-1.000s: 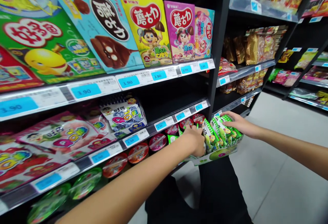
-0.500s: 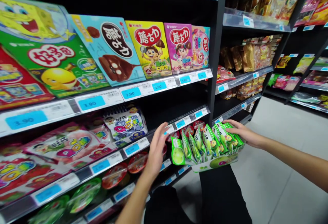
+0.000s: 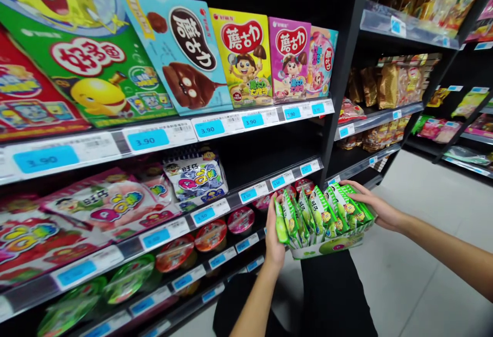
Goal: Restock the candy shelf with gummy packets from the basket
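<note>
A white-and-green carton (image 3: 327, 248), packed with a row of upright green packets (image 3: 321, 213), is held before the shelves, above the dark trousers (image 3: 333, 296) and the pale floor (image 3: 431, 239). Its left end is met by the left hand (image 3: 275, 237), which is laid against the outermost packet; how tightly its fingers are closed cannot be told, as they are partly hidden. The right end is grasped by the right hand (image 3: 379, 209) — its fingers are bent over the packets at that end.

Beside the left hand, lidded cups (image 3: 241, 220) are lined up on a lower shelf, some with red lids, others with green. Above them, pink packets (image 3: 100, 198) and a white-and-blue packet (image 3: 198, 175) are laid out behind blue price labels (image 3: 203, 216). On the next shelf up, cartoon-printed boxes are displayed — a green box (image 3: 88, 54), a blue box (image 3: 177, 52), a yellow box (image 3: 244, 59) and a purple box (image 3: 289, 59) among them.
</note>
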A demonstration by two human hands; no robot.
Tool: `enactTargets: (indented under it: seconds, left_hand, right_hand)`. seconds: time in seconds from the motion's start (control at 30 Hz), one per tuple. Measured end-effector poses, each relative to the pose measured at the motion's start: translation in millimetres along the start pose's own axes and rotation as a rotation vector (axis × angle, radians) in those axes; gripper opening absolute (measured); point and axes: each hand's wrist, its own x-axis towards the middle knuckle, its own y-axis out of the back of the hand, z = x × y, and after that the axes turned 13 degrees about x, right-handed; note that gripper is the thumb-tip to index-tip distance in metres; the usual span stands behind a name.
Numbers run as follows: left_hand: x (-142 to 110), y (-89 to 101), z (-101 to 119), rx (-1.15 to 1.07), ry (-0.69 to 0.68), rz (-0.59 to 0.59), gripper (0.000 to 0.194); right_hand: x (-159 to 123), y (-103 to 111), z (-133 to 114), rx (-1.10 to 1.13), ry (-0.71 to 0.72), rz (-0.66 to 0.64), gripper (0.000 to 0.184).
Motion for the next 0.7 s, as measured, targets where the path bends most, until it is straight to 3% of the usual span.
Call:
enactTargets:
  seconds: [0.13,0.27,0.37,0.57,0.63,0.7]
  left_hand:
    - [-0.3,-8.9,1.0,0.127,0.058,-0.078,0.067]
    - [-2.1,-15.8,-1.9,0.382,-0.007,-0.134,0.069]
    - [-2.2,-17.2,-3.7,0.456,-0.001,-0.149,0.072]
    - [6.4,-3.2,5.4,0.167,0.095,-0.216,0.070]
    - [8.9,7.3,2.6,0.036,0.175,-0.235,0.064]
    - [8.9,17.1,-6.0,-0.082,0.173,-0.266,0.071]
  right_hand:
    - [0.4,-1.2,2.0,0.049,-0.008,-0.007,0.052]
    - [1.4,-2.7,3.0,0.062,0.015,-0.010,0.050]
    - [1.4,-5.2,2.2,0.069,0.023,0.001,0.052]
    - [-2.4,-1.6,4.5,0.098,0.047,0.127,0.047]
    - [-3.8,4.6,6.4,0.072,0.034,0.183,0.044]
    - [-4.6,11.9,8.4,0.034,0.023,0.218,0.044]
